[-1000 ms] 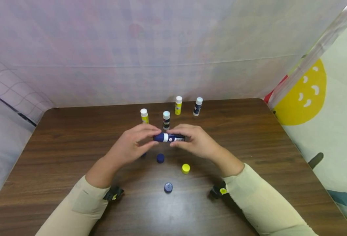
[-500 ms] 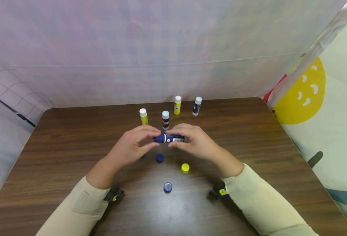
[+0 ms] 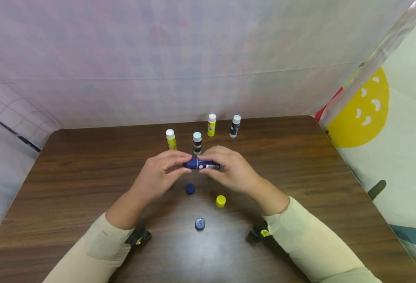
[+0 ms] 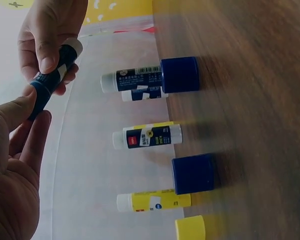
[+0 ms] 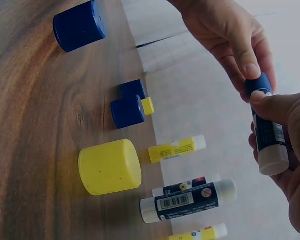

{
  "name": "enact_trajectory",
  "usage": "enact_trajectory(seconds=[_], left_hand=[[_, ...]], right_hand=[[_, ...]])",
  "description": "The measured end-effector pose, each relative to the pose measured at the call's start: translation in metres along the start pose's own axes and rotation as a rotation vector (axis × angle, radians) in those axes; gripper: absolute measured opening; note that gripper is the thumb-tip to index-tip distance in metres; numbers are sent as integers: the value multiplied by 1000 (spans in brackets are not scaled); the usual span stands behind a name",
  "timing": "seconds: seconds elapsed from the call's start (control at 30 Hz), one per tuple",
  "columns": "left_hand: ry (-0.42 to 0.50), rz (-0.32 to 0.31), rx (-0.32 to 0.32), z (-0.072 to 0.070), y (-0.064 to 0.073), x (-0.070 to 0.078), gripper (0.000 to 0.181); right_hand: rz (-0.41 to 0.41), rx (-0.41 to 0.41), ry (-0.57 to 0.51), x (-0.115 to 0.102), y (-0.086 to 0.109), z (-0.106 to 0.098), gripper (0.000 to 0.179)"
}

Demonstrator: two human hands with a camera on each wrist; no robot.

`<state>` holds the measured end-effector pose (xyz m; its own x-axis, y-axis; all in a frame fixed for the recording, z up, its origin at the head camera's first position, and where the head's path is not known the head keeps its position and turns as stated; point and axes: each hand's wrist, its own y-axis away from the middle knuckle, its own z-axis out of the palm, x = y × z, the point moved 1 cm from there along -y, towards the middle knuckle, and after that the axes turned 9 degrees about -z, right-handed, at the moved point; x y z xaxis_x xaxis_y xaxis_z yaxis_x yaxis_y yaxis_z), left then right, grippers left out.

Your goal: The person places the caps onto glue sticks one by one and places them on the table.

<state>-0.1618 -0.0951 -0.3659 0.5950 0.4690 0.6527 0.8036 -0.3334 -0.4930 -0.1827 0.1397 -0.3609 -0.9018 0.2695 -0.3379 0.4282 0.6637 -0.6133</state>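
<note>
Above the middle of the table, both hands hold one navy glue stick [image 3: 209, 165] lying sideways. My left hand [image 3: 158, 173] pinches its blue cap [image 3: 192, 163] between thumb and fingers. Around the body, my right hand [image 3: 234, 171] has its thumb and fingers gripped, also plain in the right wrist view, where the white base [image 5: 273, 161] sticks out below. The cap sits right against the body. On the table under the hands are a blue cap [image 3: 190, 189], a yellow cap [image 3: 220, 201] and a nearer blue cap [image 3: 200, 224].
Behind the hands, uncapped glue sticks stand upright: a yellow one [image 3: 171, 142], a dark one [image 3: 197, 146], another yellow one [image 3: 211, 128] and another navy one [image 3: 234, 129]. A further blue cap [image 5: 132, 89] and a yellow piece [image 5: 148, 106] show in the right wrist view. A curtain [image 3: 179, 94] hangs behind.
The white band between the cap and the body has narrowed and is now covered, as the cap and body came together. Both hands keep their grip in nearly the same place.
</note>
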Motion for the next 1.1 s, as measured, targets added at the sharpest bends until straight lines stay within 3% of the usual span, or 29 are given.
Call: enact_trajectory(seconds=[0.4, 0.57, 1.1], left_hand=[[31, -86, -6, 3, 2, 0, 30], [-8, -111, -24, 6, 3, 1, 29], [-18, -64, -34, 7, 2, 0, 31]], right_hand=[[14, -30, -7, 6, -1, 1, 31], [22, -71, 29, 9, 0, 0, 40], [23, -100, 91, 9, 0, -3, 34]])
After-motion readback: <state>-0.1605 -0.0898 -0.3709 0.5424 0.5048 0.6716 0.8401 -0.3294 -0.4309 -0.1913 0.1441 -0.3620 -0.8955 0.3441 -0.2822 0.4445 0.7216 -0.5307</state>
